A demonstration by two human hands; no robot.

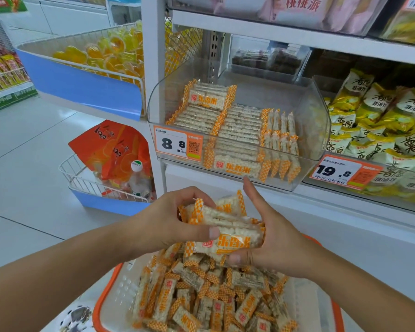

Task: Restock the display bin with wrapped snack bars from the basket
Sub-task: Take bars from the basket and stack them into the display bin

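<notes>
Hands share one stack of snack bars (225, 232): left hand (175, 224) curls fingers over stack top, thumb pressing front; right hand (271, 238) cradles it from 3 o'clock, index finger straight toward 12, thumb under bottom bar. Stack sits above basket (106, 293), which holds loose bars. Display bin (316, 130) at 12 o'clock, part-filled. Basket's near edge cut off; right fingers behind stack hidden
</notes>
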